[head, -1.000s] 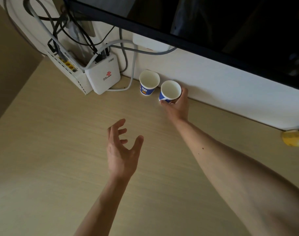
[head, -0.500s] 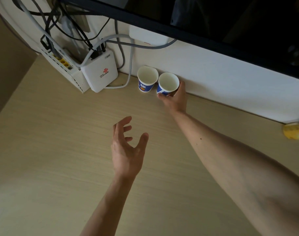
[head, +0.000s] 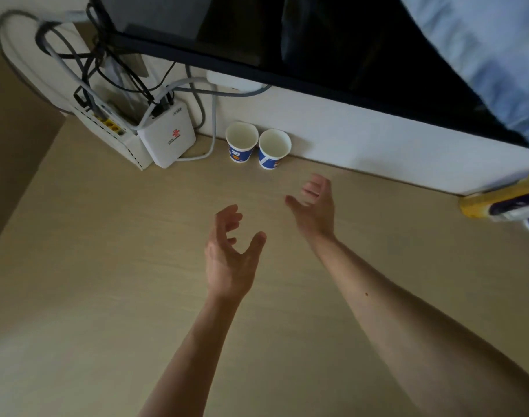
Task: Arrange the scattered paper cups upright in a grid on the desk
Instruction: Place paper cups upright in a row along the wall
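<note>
Fingers [head: 227, 213] of your left hand [head: 230, 260] are loosely curved and hold nothing, with the thumb standing apart. Your right hand [head: 315, 209] is relaxed too, fingers a little spread, and it is empty. Both hands are over the desk [head: 106, 251], near the cups but not touching them. The left paper cup [head: 241, 142] and the right paper cup [head: 274, 149] stand upright side by side at the back of the desk, against the white wall. A white router box [head: 167, 139] with cables leans just left of them.

White wall [head: 362, 139], wood desk [head: 106, 251] — dim light
</note>
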Motion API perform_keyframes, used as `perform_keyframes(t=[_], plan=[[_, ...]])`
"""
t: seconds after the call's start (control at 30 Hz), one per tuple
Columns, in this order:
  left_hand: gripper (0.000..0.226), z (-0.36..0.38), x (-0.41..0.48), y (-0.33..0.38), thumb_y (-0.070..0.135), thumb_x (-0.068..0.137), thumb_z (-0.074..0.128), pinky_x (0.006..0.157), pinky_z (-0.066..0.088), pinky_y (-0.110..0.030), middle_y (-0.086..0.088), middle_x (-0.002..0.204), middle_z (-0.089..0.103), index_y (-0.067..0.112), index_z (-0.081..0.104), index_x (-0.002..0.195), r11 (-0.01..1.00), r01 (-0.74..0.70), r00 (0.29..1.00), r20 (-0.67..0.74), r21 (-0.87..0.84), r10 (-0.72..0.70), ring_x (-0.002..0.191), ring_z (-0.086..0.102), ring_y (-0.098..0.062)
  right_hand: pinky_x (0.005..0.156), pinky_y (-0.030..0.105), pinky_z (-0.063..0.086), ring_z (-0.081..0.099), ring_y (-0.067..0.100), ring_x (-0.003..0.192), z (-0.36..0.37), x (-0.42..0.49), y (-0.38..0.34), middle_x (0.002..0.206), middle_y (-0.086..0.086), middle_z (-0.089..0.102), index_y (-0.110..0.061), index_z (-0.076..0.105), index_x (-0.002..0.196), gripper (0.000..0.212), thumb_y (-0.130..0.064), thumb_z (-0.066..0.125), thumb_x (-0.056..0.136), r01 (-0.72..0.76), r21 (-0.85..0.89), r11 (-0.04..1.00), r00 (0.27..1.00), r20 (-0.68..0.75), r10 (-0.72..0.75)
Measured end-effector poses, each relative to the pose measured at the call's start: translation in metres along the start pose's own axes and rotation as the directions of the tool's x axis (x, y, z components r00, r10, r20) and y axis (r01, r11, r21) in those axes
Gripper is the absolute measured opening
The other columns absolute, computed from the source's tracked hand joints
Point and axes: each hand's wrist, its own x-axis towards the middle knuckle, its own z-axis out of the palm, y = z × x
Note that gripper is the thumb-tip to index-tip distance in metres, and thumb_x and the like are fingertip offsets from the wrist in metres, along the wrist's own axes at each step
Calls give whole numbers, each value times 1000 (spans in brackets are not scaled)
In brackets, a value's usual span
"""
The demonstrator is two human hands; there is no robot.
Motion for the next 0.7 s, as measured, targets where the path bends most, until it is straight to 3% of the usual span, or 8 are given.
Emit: perform_keyframes(t=[0.2, 0.3, 0.47, 0.7], plan=[[56, 15, -36, 31, 22, 80, 83, 76, 50, -22, 5, 116, 65, 20, 55, 130, 1000, -9, 993, 122, 25, 6, 106, 61, -10, 106, 38, 48, 59, 16, 120, -73, -74, 4, 130, 2, 59, -18, 45, 140, 74, -16, 86, 78, -32, 64, 997, 999, -4, 32], [52, 26, -61, 46, 19, 81, 82, 82, 52, -29, 6, 114, 65, 19, 57, 127, 999, -43, 986, 165, 28, 38, 105, 62, -9, 110, 39, 46, 57, 15, 124, -114, -105, 7, 136, 1, 58, -20, 45, 142, 73, -23, 85, 80, -26, 66, 998, 999, -22, 27], [48, 56, -127, 67, 19, 84, 80, 88, 53, -33, 8, 117, 66, 20, 57, 127, 994, -107, 953, 289, 27, 94, 110, 62, -9, 112, 34, 42, 53, 15, 130, -197, -155, 15, 144, -2, 55, -19, 46, 145, 72, -30, 82, 83, 3, 89, 996, 993, -115, 7], [42, 127, -247, 105, 21, 86, 78, 90, 53, -34, 10, 117, 66, 27, 57, 122, 982, -189, 896, 411, 20, 164, 110, 62, -9, 114, 41, 41, 55, 9, 128, -300, -221, 47, 139, -7, 58, -24, 51, 141, 62, -25, 80, 85, 22, 287, 958, 960, -273, 60]])
